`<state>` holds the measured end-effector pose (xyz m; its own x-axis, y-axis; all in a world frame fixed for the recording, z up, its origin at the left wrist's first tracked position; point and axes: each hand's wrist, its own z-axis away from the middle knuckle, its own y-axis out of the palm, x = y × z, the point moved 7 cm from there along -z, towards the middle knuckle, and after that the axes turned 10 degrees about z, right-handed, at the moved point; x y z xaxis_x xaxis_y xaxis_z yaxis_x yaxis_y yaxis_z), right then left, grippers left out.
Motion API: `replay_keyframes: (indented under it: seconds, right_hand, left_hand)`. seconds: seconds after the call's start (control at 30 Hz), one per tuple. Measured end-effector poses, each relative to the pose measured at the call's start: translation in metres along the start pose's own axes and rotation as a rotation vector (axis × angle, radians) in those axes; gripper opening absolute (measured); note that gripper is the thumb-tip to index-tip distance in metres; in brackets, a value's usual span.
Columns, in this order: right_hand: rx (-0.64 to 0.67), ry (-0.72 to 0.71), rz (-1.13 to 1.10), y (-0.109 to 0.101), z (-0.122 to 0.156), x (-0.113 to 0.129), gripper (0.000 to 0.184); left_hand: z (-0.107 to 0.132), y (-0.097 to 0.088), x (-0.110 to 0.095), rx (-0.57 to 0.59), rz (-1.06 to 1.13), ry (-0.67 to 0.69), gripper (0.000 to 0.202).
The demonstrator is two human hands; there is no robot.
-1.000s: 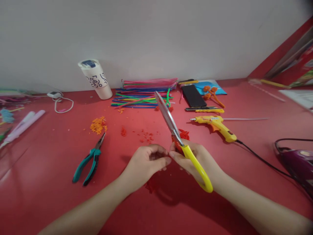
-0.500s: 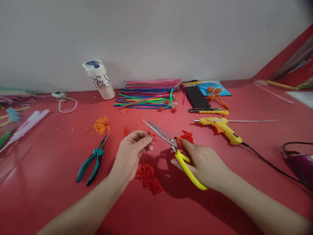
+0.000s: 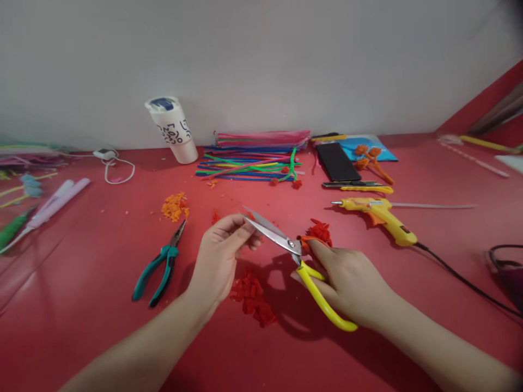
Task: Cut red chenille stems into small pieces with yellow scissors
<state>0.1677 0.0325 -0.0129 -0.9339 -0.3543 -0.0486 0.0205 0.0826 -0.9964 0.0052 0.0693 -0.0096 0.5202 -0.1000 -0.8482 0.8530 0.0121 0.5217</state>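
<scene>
My left hand (image 3: 223,247) pinches a small red piece (image 3: 250,216) between thumb and index finger; the fingers hide most of it. My right hand (image 3: 343,280) is wrapped round yellow-handled scissors (image 3: 272,235), whose slightly parted blades reach left to the left fingertips and the red piece. An orange-red bit (image 3: 307,242) shows by the right index finger near the scissors' pivot. On the table below, between my hands, lies a loose pile of red pieces (image 3: 254,299). Another heap of red pieces (image 3: 321,231) sits just beyond my right hand.
Teal pliers (image 3: 165,267) and orange clippings (image 3: 175,207) lie on the left. A white tumbler (image 3: 175,130) stands by the wall beside colourful pipe cleaners (image 3: 249,166). To the right are a phone (image 3: 338,162), a utility knife (image 3: 359,187) and a corded yellow glue gun (image 3: 378,215).
The scissors have moved down and left in relation to my left hand, so the blade tips now meet its fingertips. The whole view has shifted slightly, with table items appearing farther right.
</scene>
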Motion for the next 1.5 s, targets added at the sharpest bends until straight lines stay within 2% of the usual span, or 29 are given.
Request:
replay_keyframes:
  seconds: [0.2, 0.47, 0.73, 1.17, 1.37, 1.5]
  right_hand:
    - [-0.022, -0.015, -0.010, -0.002, 0.001, 0.000, 0.031]
    - [0.011, 0.009, -0.028, 0.001, 0.001, 0.001, 0.038]
    - [0.003, 0.002, -0.059, 0.004, 0.002, 0.004, 0.032]
    - [0.029, 0.022, -0.023, 0.005, 0.001, 0.007, 0.043]
    - [0.058, 0.132, -0.054, 0.007, 0.000, -0.006, 0.036]
    - [0.012, 0.083, -0.062, 0.002, -0.001, -0.005, 0.036]
  left_hand:
    - [0.000, 0.002, -0.002, 0.010, -0.003, 0.025, 0.007]
    - [0.002, 0.002, 0.000, 0.018, 0.044, 0.027, 0.005]
    - [0.002, 0.000, 0.004, 0.000, 0.136, 0.049, 0.002]
    - [0.003, -0.001, 0.000, -0.019, 0.148, 0.089, 0.006]
    - [0.004, -0.001, 0.002, -0.002, 0.097, 0.065, 0.003]
    - [0.005, -0.002, 0.002, -0.010, 0.096, 0.056, 0.001]
